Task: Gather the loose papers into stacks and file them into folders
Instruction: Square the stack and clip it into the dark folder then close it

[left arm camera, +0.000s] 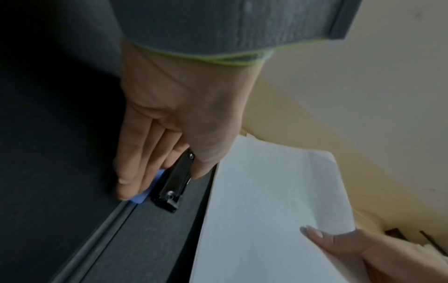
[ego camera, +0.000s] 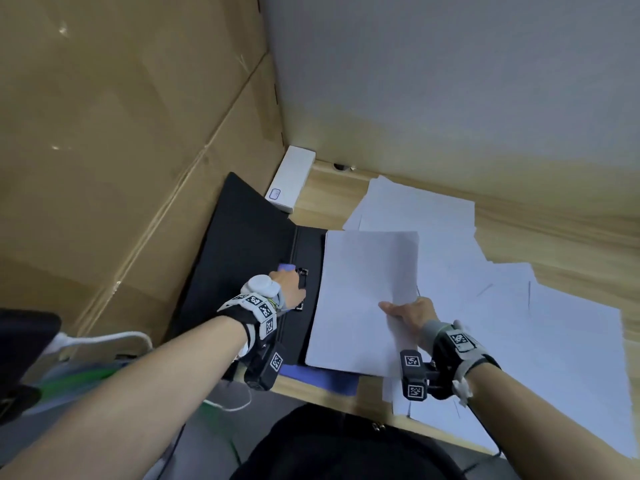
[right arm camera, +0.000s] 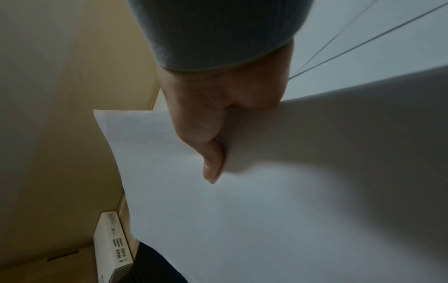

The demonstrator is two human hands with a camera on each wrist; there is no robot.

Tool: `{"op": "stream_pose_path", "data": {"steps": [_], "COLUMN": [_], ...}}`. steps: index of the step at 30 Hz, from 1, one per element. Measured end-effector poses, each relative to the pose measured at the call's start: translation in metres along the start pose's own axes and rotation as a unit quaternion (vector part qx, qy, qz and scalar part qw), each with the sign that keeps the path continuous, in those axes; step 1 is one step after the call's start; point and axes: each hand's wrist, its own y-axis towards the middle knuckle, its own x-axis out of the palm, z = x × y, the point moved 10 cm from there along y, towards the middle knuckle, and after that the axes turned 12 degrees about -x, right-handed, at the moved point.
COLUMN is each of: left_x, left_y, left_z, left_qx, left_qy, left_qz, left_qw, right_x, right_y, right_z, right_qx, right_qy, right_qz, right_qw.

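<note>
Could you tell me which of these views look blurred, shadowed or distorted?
Head view: wide-angle bending of the desk edge, evenly lit. Left wrist view: soft blur, the folder very dark. Right wrist view: the right hand casts a broad shadow over the paper stack; edges dim.

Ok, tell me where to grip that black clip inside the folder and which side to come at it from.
Take the black clip across its narrow width, near the lifted end with the blue tab, coming from above on the spine side. It is a long thin bar beside the spine of the black folder; the paper stack crowds its other side. The left hand already grips it so.
</note>
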Motion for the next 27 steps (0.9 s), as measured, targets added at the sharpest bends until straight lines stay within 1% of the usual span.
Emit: {"op": "stream_pose_path", "data": {"steps": [3, 6, 7, 9, 11, 12, 13, 14, 15, 18, 22, 24, 27], "left_x": [0.011, 0.014, 0.015, 0.025, 0.033, 0.032, 0.034, 0.033, 0.031, 0.027, 0.031, 0.033, 0.040], "left_y": [0.017, 0.024, 0.026, 0.026, 0.023, 0.022, 0.025, 0.027, 0.032, 0.030, 0.031, 0.034, 0.037], "left_z": [0.008, 0.013, 0.016, 0.017, 0.016, 0.014, 0.015, 0.014, 0.015, 0.026, 0.038, 0.039, 0.040], "left_qx": [0.004, 0.011, 0.025, 0.032, 0.043, 0.044, 0.042, 0.018, 0.016, 0.040, 0.081, 0.073, 0.074], "left_qy": [-0.001, -0.012, -0.007, -0.016, 0.020, 0.018, 0.003, -0.052, -0.080, -0.077, -0.085, -0.065, -0.061], "left_qz": [-0.007, -0.009, -0.023, -0.079, -0.102, -0.100, -0.107, -0.118, -0.108, -0.055, -0.056, -0.054, -0.088], "left_qw": [1.000, 1.000, 0.999, 0.996, 0.994, 0.994, 0.993, 0.992, 0.991, 0.995, 0.991, 0.994, 0.991], "right_x": [0.007, 0.015, 0.018, 0.020, 0.014, 0.011, 0.008, 0.006, 0.005, 0.003, 0.001, 0.000, 0.002], "right_y": [0.010, 0.016, 0.019, 0.024, 0.027, 0.029, 0.033, 0.034, 0.035, 0.032, 0.029, 0.026, 0.023], "right_z": [0.004, 0.008, 0.008, 0.008, 0.008, 0.009, 0.010, 0.012, 0.014, 0.018, 0.020, 0.018, 0.014], "right_qx": [0.009, 0.019, 0.019, 0.016, 0.010, 0.011, 0.016, 0.021, 0.024, 0.031, 0.025, 0.015, 0.001], "right_qy": [0.001, -0.008, -0.011, -0.024, -0.026, -0.020, -0.016, -0.013, -0.012, -0.010, 0.004, 0.011, 0.025], "right_qz": [-0.011, -0.028, -0.034, -0.040, -0.032, -0.027, -0.027, -0.028, -0.031, -0.037, -0.033, -0.031, -0.032], "right_qw": [1.000, 0.999, 0.999, 0.999, 0.999, 0.999, 0.999, 0.999, 0.999, 0.999, 0.999, 0.999, 0.999]}}
